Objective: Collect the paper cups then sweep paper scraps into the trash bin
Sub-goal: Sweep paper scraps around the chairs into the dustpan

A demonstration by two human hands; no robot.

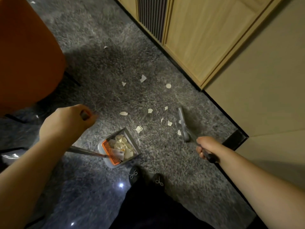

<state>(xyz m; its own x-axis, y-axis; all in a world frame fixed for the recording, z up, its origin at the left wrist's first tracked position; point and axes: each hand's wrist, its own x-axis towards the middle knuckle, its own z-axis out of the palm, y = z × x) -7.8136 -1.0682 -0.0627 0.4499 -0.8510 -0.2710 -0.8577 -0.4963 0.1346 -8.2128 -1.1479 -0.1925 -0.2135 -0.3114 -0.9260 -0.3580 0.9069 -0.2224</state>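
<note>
I stand over a grey speckled floor (107, 66) strewn with white paper scraps (143, 78). My left hand (69, 119) grips the top of a long handle that runs down to a grey dustpan (130, 142) with an orange comb edge. The pan stands on the floor and holds a pile of scraps. My right hand (206, 146) grips the dark handle of a broom (184, 124), whose grey head lies on the floor among scraps to the right of the pan. No paper cups or trash bin are in sight.
An orange chair (24, 55) fills the upper left. Light wooden cabinets (206, 38) with a dark plinth run along the upper right, next to a beige wall (272, 104). My dark shoes (146, 177) stand just behind the dustpan.
</note>
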